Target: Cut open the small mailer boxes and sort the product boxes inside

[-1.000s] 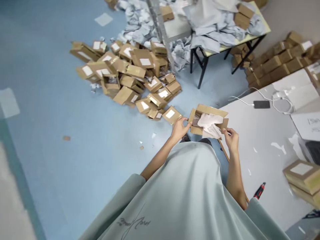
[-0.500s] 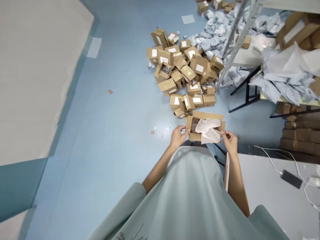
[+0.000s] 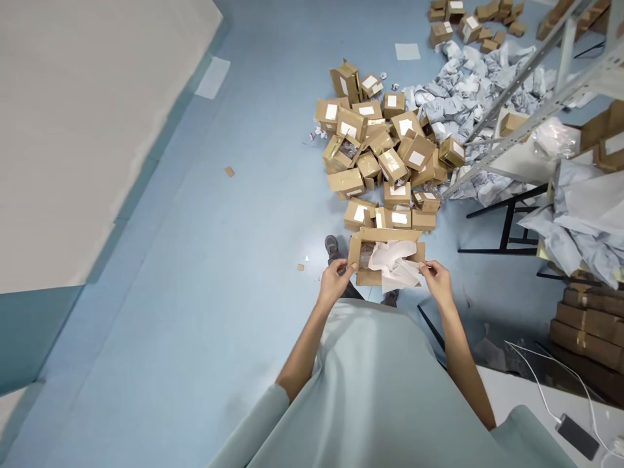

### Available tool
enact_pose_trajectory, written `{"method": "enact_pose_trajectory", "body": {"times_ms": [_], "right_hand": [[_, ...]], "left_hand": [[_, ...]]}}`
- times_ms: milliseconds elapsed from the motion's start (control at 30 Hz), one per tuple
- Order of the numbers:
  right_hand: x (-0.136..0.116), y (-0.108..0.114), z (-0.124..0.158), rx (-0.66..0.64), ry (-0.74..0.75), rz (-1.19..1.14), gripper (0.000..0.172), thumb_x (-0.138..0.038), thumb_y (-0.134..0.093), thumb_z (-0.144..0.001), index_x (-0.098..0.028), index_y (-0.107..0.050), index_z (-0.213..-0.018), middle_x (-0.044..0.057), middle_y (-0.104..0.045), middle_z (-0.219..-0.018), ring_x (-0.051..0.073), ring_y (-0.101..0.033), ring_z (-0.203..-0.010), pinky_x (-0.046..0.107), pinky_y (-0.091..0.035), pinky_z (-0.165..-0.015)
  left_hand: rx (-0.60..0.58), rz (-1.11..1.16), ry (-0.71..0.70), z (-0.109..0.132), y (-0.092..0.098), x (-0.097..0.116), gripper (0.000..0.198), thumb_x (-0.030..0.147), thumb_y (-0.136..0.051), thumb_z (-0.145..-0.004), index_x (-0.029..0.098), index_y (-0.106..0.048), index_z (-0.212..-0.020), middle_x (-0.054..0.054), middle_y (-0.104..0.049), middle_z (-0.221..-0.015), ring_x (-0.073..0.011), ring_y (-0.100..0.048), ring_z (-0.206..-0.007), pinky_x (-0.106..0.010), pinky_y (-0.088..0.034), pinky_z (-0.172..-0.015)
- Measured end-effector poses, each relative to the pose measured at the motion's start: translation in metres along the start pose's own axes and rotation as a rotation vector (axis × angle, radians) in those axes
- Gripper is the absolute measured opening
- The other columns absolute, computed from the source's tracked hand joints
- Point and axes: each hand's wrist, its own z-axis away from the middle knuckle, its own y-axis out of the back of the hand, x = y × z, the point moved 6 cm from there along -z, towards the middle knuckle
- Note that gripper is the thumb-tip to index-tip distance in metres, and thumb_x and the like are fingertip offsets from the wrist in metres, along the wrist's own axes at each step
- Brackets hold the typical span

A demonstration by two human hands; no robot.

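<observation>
An opened cardboard box (image 3: 387, 235) with its flaps spread is held in front of my body, above the floor. My left hand (image 3: 335, 279) pinches its left end flap between thumb and fingers. On the other side my right hand (image 3: 436, 281) grips the right end flap. Crumpled white paper (image 3: 392, 259) fills much of the box and hangs over its near edge. Something in clear wrapping shows at the left inside, too unclear to name. Just beyond lies a pile of small labelled cardboard boxes (image 3: 390, 156), several with open flaps.
Grey-white plastic mailer bags (image 3: 468, 91) lie heaped behind the pile. A metal ladder-like frame (image 3: 526, 123) and black table legs (image 3: 504, 227) stand to the right. A white table (image 3: 517, 393) with a black power adapter (image 3: 578, 435) is beside my right arm. Stacked cartons (image 3: 587, 331) sit far right.
My view has shifted, and my feet now show below the box. The pile appears nearer the middle right. Both hands still hold the opened box by its ends.
</observation>
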Motion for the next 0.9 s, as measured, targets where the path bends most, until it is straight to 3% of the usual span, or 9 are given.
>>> {"method": "enact_pose_trajectory", "body": {"times_ms": [133,267,500,633,767,833,900], "right_hand": [[-0.036,-0.072,-0.043,0.002,-0.030,0.004,0.056,-0.078,-0.078,-0.078,-0.022,-0.075,-0.085,0.012,-0.083,-0.090,0.029,-0.079,-0.086,0.043,-0.062,-0.087],[-0.081,-0.158,-0.090,0.042,-0.100,-0.036,0.059,-0.079,-0.078,-0.075,-0.021,-0.075,-0.085,0.011,-0.082,-0.088,0.027,-0.076,-0.084,0.041,-0.061,-0.085],[-0.193,-0.331,-0.203,0.054,-0.112,-0.182,0.059,-0.080,-0.079,-0.071,-0.022,-0.071,-0.082,0.007,-0.079,-0.085,0.025,-0.071,-0.085,0.040,-0.061,-0.083],[-0.252,-0.423,-0.270,-0.012,-0.121,-0.388,0.052,-0.070,-0.087,-0.066,-0.023,-0.071,-0.082,0.005,-0.076,-0.086,0.023,-0.072,-0.085,0.043,-0.064,-0.088],[-0.299,-0.483,-0.314,-0.020,-0.099,-0.497,0.041,-0.058,-0.088,-0.069,-0.024,-0.068,-0.082,0.002,-0.073,-0.086,0.022,-0.071,-0.088,0.042,-0.067,-0.087],[-0.314,-0.495,-0.331,0.006,-0.104,-0.531,0.035,-0.052,-0.086,-0.073,-0.025,-0.067,-0.081,0.000,-0.071,-0.083,0.022,-0.071,-0.089,0.040,-0.068,-0.087],[-0.326,-0.493,-0.350,0.051,-0.104,-0.561,0.031,-0.049,-0.084,-0.077,-0.025,-0.065,-0.081,-0.001,-0.069,-0.082,0.022,-0.072,-0.091,0.040,-0.068,-0.090]], "left_hand": [[-0.034,-0.009,0.030,-0.078,0.055,-0.002,0.046,0.066,-0.077,-0.083,0.022,-0.076,-0.098,-0.012,-0.085,-0.109,-0.0319,-0.082,-0.109,-0.049,-0.063,-0.109],[-0.097,-0.049,0.022,-0.174,0.121,0.015,0.049,0.068,-0.074,-0.084,0.022,-0.077,-0.100,-0.013,-0.085,-0.111,-0.0315,-0.082,-0.107,-0.049,-0.063,-0.107],[-0.006,-0.149,-0.054,-0.365,0.272,0.090,0.040,0.061,-0.077,-0.081,0.023,-0.074,-0.093,-0.010,-0.085,-0.104,-0.0297,-0.082,-0.098,-0.044,-0.067,-0.095],[0.114,-0.287,-0.117,-0.467,0.339,0.150,0.029,0.049,-0.073,-0.083,0.022,-0.073,-0.092,-0.009,-0.084,-0.103,-0.0278,-0.080,-0.098,-0.041,-0.065,-0.097],[0.214,-0.421,-0.194,-0.545,0.373,0.215,0.023,0.042,-0.071,-0.085,0.021,-0.073,-0.093,-0.009,-0.084,-0.103,-0.0285,-0.078,-0.101,-0.043,-0.061,-0.104],[0.233,-0.455,-0.260,-0.572,0.375,0.248,0.021,0.041,-0.072,-0.086,0.022,-0.072,-0.094,-0.007,-0.083,-0.102,-0.0284,-0.076,-0.102,-0.044,-0.060,-0.106],[0.228,-0.458,-0.340,-0.593,0.367,0.281,0.022,0.041,-0.074,-0.088,0.021,-0.071,-0.097,-0.006,-0.081,-0.101,-0.0277,-0.075,-0.102,-0.044,-0.060,-0.106]]}}
